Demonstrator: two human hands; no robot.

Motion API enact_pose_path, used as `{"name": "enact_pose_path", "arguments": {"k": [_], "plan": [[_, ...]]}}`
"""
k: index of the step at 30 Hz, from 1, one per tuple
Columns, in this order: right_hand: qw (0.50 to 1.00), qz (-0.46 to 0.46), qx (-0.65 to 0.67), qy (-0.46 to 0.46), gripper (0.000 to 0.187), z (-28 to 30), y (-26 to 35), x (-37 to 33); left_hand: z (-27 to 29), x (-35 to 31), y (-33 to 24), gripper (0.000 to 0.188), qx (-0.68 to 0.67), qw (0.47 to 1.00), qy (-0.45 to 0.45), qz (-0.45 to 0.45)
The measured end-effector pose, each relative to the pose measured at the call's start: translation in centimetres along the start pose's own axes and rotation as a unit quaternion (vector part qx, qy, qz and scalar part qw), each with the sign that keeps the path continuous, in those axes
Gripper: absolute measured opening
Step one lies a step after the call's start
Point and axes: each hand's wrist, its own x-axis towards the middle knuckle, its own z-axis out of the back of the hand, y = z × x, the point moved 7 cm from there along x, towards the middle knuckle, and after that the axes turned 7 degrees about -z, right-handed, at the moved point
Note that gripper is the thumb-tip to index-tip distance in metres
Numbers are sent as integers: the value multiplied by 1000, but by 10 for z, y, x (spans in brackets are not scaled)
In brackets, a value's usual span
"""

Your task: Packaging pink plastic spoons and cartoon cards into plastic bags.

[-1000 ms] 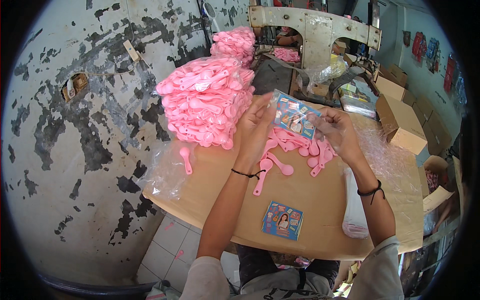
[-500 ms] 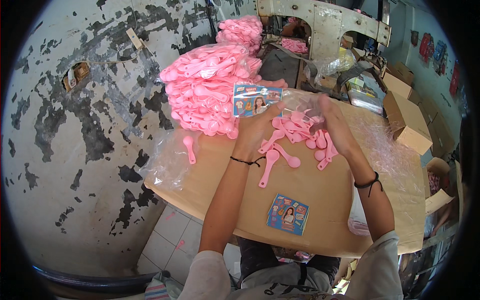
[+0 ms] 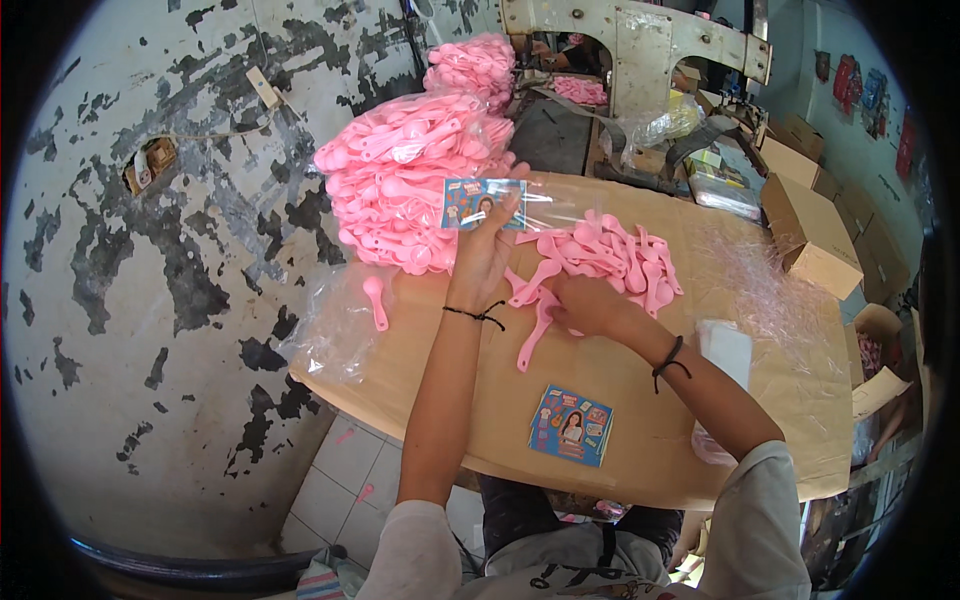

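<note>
My left hand [image 3: 484, 250] grips a clear plastic bag [image 3: 565, 208] with a blue printed card [image 3: 462, 203] at its left end. The bag lies flat and stretches to the right, above the spoons. My right hand [image 3: 592, 304] is down at the near edge of a loose pile of pink plastic spoons [image 3: 625, 255]. Its fingers are closed on a pink spoon [image 3: 530, 345], whose handle slants toward me; the fingertips are partly hidden. Nearer to me lies a small stack of blue printed cards [image 3: 572, 427].
Large clear bags full of pink spoons [image 3: 400, 180] stand at the back left. A single spoon [image 3: 376, 303] lies on crumpled plastic [image 3: 325, 335]. White plastic bags [image 3: 722, 350] sit beside my right forearm. An open cardboard box [image 3: 815, 235] and a metal machine frame [image 3: 640, 60] stand beyond the brown-covered table [image 3: 800, 420].
My right hand has left the bag's right end and come down toward me to the spoons. My left hand, still on the bag, has shifted slightly left. The bag now lies flatter.
</note>
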Motion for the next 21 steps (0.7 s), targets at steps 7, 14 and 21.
{"name": "enact_pose_path", "arguments": {"k": [7,14,21], "plan": [[983,-25,-78,167,35,20,-17,-3,-4,-11,19,39,-36,998,12,41],[962,14,270,-30,15,131,-61,-48,-8,-16,37,42,-105,991,4,79],[903,-27,401,-151,16,163,-79,-79,-25,-24,57,44,-101,991,25,85]]}}
